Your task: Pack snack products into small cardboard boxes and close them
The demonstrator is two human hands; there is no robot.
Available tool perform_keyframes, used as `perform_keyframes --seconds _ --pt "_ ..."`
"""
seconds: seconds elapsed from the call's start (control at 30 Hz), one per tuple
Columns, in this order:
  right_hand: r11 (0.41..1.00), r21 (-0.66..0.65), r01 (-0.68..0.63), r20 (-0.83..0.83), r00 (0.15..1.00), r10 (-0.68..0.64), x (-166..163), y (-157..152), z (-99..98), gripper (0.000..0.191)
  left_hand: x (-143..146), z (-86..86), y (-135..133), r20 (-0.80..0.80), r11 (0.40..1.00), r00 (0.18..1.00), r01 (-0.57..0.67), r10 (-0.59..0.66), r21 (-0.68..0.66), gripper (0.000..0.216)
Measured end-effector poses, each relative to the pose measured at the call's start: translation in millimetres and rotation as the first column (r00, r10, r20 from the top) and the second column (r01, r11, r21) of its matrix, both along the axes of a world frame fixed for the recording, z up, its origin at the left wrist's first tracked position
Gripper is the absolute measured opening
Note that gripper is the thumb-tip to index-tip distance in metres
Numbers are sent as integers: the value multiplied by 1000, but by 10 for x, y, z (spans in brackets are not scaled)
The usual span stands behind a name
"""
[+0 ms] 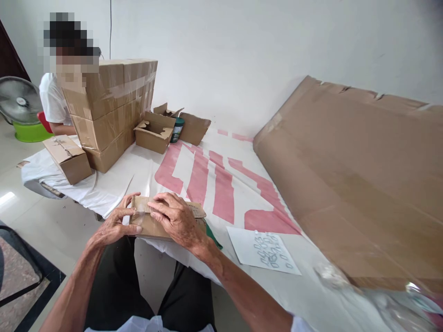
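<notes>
A small cardboard box [152, 223] lies at the front edge of the cloth-covered table, close to my lap. My left hand [119, 223] grips its left end, thumb along the front face and fingers at the upper corner. Across the top lies my right hand [178, 220], its fingers bent and pressed on the box near a strip of clear tape. Its palm hides much of the lid. At the right end a flap [197, 210] sticks out slightly, and something green [213, 236] shows beside it.
A sheet with ring-shaped drawings [265, 251] lies right of the box. Stacked taped cartons [114, 106], a closed box [67, 157], an open box [154, 133] and a dark green tub [176, 130] stand leftward. Large cardboard [353, 184] leans right. Another person [51, 99] sits behind the stack.
</notes>
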State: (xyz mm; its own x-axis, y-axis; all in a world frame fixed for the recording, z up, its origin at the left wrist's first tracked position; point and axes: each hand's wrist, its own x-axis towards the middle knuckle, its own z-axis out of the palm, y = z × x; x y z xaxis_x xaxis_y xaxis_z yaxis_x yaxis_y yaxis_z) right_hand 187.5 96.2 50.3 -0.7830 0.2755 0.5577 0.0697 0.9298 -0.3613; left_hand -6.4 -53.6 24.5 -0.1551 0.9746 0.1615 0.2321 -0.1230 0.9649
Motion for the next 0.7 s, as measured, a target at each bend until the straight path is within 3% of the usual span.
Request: perform_keyframes --seconds 0.5,0.7 --pt "1000 -16 -3 29 1000 3 -95 124 34 27 27 9 -13 -166 1000 986 -9 7 -11 62" --pt "987 119 -112 93 991 101 -173 160 108 29 54 24 -6 -191 999 981 -42 35 -28 59"
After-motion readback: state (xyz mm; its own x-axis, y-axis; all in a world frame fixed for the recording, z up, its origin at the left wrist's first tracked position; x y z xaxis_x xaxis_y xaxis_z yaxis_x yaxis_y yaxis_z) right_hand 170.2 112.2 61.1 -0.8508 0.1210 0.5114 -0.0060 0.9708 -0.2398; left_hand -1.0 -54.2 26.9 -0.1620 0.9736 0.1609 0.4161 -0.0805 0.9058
